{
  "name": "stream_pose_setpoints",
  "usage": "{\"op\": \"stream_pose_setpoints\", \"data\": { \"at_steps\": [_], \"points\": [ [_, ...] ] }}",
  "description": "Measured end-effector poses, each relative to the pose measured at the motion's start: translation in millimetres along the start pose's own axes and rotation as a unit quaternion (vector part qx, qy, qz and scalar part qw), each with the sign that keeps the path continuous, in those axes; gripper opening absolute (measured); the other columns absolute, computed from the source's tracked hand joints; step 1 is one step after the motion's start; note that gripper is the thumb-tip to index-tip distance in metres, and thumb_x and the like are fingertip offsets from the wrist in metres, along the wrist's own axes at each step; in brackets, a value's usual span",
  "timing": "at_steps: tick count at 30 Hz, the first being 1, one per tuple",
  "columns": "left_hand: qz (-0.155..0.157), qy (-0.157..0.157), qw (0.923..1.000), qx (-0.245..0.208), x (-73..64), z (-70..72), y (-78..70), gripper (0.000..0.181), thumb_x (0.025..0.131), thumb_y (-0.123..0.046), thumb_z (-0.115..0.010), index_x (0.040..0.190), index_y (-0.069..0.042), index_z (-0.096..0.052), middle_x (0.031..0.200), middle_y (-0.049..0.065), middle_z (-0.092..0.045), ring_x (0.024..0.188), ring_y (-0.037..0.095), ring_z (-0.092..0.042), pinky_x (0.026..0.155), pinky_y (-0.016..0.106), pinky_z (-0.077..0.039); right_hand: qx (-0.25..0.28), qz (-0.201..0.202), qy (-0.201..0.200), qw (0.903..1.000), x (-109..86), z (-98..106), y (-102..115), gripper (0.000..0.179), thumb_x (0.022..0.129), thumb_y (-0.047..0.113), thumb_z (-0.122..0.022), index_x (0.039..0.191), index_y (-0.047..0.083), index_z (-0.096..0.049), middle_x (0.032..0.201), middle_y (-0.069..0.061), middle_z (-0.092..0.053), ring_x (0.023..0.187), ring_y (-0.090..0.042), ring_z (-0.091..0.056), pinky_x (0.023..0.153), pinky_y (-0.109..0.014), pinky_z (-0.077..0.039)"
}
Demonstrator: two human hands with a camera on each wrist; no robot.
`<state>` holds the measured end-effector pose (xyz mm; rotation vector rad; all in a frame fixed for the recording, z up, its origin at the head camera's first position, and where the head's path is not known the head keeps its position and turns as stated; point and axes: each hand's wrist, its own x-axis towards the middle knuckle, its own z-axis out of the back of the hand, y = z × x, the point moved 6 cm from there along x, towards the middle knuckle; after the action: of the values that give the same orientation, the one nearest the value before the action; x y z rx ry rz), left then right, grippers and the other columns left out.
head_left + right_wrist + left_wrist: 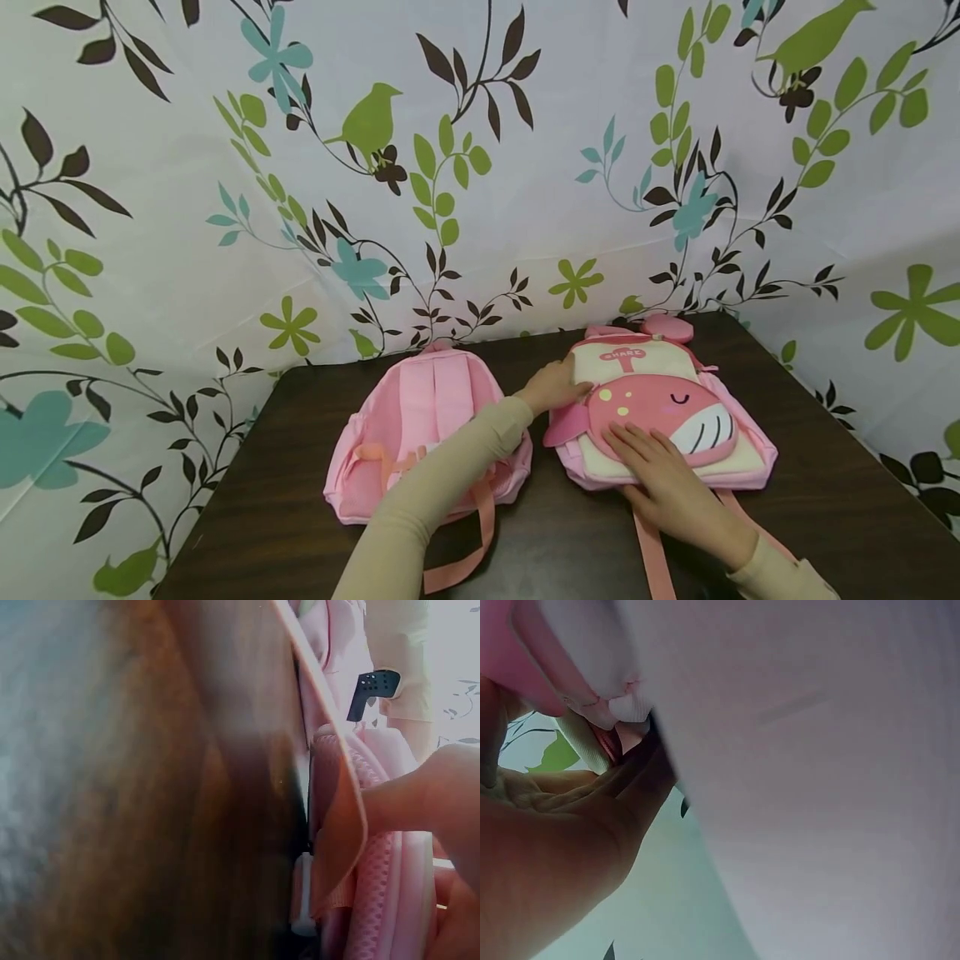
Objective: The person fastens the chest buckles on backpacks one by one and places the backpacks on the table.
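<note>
A pink and cream backpack (652, 350) with a whale-shaped front pocket lies on the dark table at the right. My left hand (553, 386) grips its upper left side; in the left wrist view the left hand (562, 840) has its fingers reaching past the bag's edge, the tips hidden. My right hand (671, 487) holds the lower edge, fingers laid over the whale pocket (637, 408). In the right wrist view the right thumb presses the pink mesh edge (371, 900) near a strap (337, 855).
Left of it a second pink backpack (375, 442) lies with its shoulder straps up, partly behind my left sleeve (420, 492). One orange-pink strap (480, 542) loops toward the near side. A patterned cloth (480, 208) hangs behind the dark table (277, 500).
</note>
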<state>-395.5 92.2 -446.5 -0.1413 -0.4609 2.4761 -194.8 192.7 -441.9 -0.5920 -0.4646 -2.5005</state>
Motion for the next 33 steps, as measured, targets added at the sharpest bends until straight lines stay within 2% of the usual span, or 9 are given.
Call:
{"op": "stream_pose_setpoints", "data": {
  "at_steps": [4, 6, 9, 12, 16, 21, 27, 30, 33],
  "points": [
    [-0.025, -0.003, 0.9997, -0.002, 1.2, 5.4, -1.2, 0.072, 0.1, -0.042, -0.06, 0.152, 0.001, -0.036, 0.128, 0.019, -0.064, 0.115, 0.025, -0.064, 0.092, 0.032, -0.051, 0.016, 0.004, -0.015, 0.9998, 1.8, 3.5, -0.8, 0.076, 0.074, 0.008, -0.086, 0.144, 0.004, -0.054, 0.144, -0.015, -0.055, 0.131, -0.04, -0.049, 0.11, -0.052, -0.026],
    [-0.04, -0.002, 0.9992, -0.01, 2.3, 8.9, -0.9, 0.072, 0.1, -0.041, -0.061, 0.151, 0.003, -0.037, 0.129, 0.018, -0.064, 0.115, 0.023, -0.063, 0.093, 0.03, -0.05, 0.022, 0.01, -0.026, 0.9994, 2.6, 6.1, -1.5, 0.077, 0.075, 0.008, -0.085, 0.144, 0.004, -0.053, 0.144, -0.015, -0.055, 0.13, -0.039, -0.049, 0.116, -0.044, -0.02],
    [-0.061, 0.0, 0.9972, -0.044, 2.6, 16.6, 0.2, 0.069, 0.1, -0.039, -0.062, 0.151, 0.002, -0.039, 0.128, 0.015, -0.065, 0.111, 0.018, -0.063, 0.092, 0.027, -0.049, 0.034, 0.024, -0.042, 0.9982, 5.9, 12.1, -2.2, 0.078, 0.075, 0.006, -0.084, 0.146, 0.004, -0.051, 0.143, -0.015, -0.056, 0.127, -0.039, -0.051, 0.12, -0.028, -0.012],
    [-0.069, 0.001, 0.9939, -0.086, 1.9, 25.8, 1.7, 0.06, 0.1, -0.037, -0.062, 0.147, -0.003, -0.047, 0.122, 0.01, -0.067, 0.101, 0.014, -0.061, 0.087, 0.025, -0.049, 0.054, 0.028, -0.057, 0.9965, 10.6, 21.2, -1.8, 0.077, 0.076, 0.003, -0.081, 0.147, 0.003, -0.049, 0.139, -0.017, -0.057, 0.124, -0.039, -0.053, 0.117, -0.017, -0.009],
    [-0.048, -0.003, 0.9905, -0.129, 1.8, 37.4, 5.4, 0.052, 0.101, -0.038, -0.057, 0.143, -0.008, -0.053, 0.12, 0.007, -0.067, 0.103, 0.014, -0.06, 0.088, 0.025, -0.049, 0.082, 0.005, -0.066, 0.9944, 17.1, 33.5, 0.2, 0.075, 0.08, 0.0, -0.079, 0.148, 0.003, -0.048, 0.137, -0.018, -0.058, 0.124, -0.039, -0.052, 0.113, -0.01, -0.012],
    [-0.021, -0.012, 0.9838, -0.178, -1.8, 52.2, 6.7, 0.053, 0.102, -0.037, -0.055, 0.146, -0.007, -0.053, 0.133, 0.011, -0.062, 0.118, 0.018, -0.057, 0.099, 0.03, -0.046, 0.093, -0.022, -0.068, 0.993, 23.7, 41.9, 0.9, 0.073, 0.083, 0.002, -0.078, 0.149, 0.006, -0.047, 0.139, -0.017, -0.056, 0.128, -0.039, -0.049, 0.112, -0.008, -0.011],
    [-0.036, -0.027, 0.9769, -0.209, -4.0, 68.4, 3.6, 0.043, 0.101, -0.035, -0.056, 0.135, -0.007, -0.06, 0.122, 0.011, -0.064, 0.105, 0.02, -0.059, 0.091, 0.032, -0.049, 0.117, -0.037, -0.09, 0.9883, 28.2, 56.1, 2.4, 0.069, 0.085, 0.0, -0.076, 0.148, 0.005, -0.048, 0.14, -0.017, -0.056, 0.128, -0.041, -0.049, 0.109, -0.006, -0.014],
    [-0.021, -0.032, 0.9747, -0.22, -3.2, 76.3, 4.7, 0.051, 0.1, -0.038, -0.058, 0.141, -0.007, -0.057, 0.126, 0.01, -0.064, 0.109, 0.019, -0.059, 0.094, 0.033, -0.049, 0.13, -0.056, -0.088, 0.986, 29.7, 62.3, 0.6, 0.069, 0.089, 0.003, -0.074, 0.151, 0.008, -0.046, 0.143, -0.015, -0.055, 0.13, -0.035, -0.049, 0.106, -0.004, -0.017],
    [-0.002, -0.031, 0.9729, -0.229, -3.9, 83.5, 5.0, 0.059, 0.099, -0.042, -0.059, 0.146, -0.007, -0.052, 0.135, 0.012, -0.061, 0.119, 0.021, -0.058, 0.1, 0.034, -0.047, 0.134, -0.07, -0.084, 0.9849, 30.8, 67.6, -1.1, 0.067, 0.092, 0.007, -0.072, 0.152, 0.009, -0.044, 0.141, -0.013, -0.055, 0.12, -0.02, -0.053, 0.099, -0.004, -0.025]
  ]
}}
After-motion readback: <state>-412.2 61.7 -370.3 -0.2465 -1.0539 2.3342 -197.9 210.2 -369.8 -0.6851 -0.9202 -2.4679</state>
